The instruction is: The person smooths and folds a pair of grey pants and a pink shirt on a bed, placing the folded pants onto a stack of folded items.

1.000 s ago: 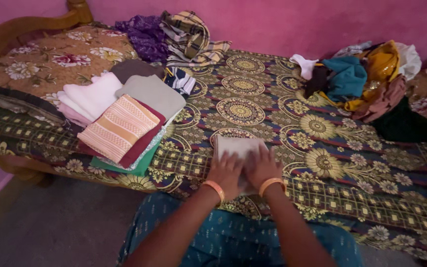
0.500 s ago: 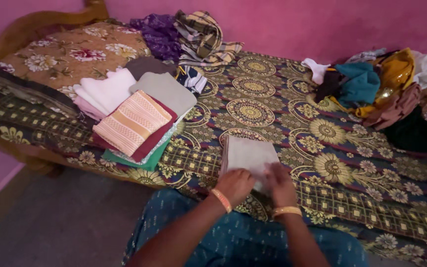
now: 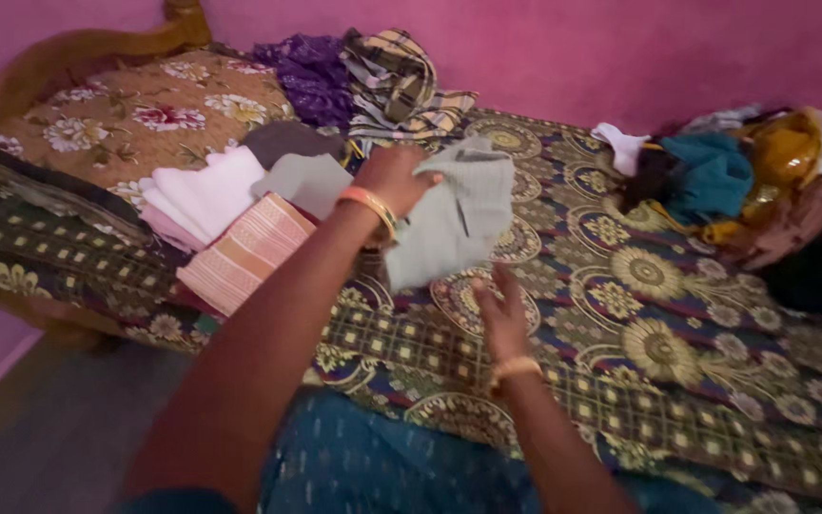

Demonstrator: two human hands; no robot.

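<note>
My left hand (image 3: 395, 178) grips a folded pale grey cloth (image 3: 454, 214) and holds it up in the air above the bed. The cloth hangs down from my fingers, close to the stack of folded clothes (image 3: 249, 214) on the left. My right hand (image 3: 501, 309) is below the cloth with its fingers spread, just over the patterned bedspread (image 3: 620, 324), and holds nothing. Both wrists wear an orange bangle.
The stack includes an orange striped piece (image 3: 244, 252), white and pink pieces (image 3: 204, 190) and a grey piece. A heap of unfolded clothes (image 3: 734, 186) lies at the right. Purple and checked cloths (image 3: 363, 76) rest by the pink wall. A wooden headboard (image 3: 78, 48) runs along the left.
The grey cloth lay flat on the bed under both hands. My left hand has lifted it up and leftward toward the stack; my right hand has let go.
</note>
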